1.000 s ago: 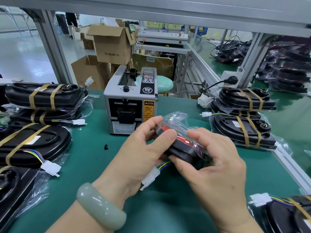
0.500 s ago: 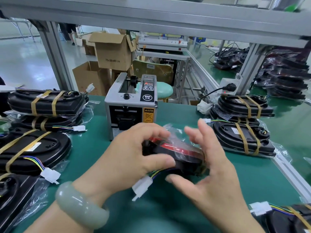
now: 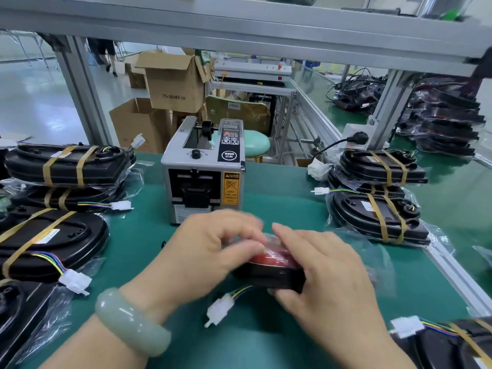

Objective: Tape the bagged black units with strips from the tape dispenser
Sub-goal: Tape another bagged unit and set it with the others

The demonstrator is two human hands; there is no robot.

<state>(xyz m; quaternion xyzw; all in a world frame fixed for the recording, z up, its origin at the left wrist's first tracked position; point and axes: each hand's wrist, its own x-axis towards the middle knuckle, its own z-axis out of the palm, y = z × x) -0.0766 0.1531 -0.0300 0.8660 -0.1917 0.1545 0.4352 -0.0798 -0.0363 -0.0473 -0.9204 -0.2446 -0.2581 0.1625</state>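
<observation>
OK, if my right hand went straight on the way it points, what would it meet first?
Probably the left hand: the right hand points across the bagged unit toward it, close by. The tape dispenser stands beyond.

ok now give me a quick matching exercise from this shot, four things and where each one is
Things:
1. tape dispenser
2. bracelet
3. bagged unit
4. stool

Places:
A. beyond the far edge of the green mat
B. held by the left hand and right hand
C. on a wrist
D. standing mid-mat

Pairs: 1-D, 2-C, 3-B, 4-A
</observation>
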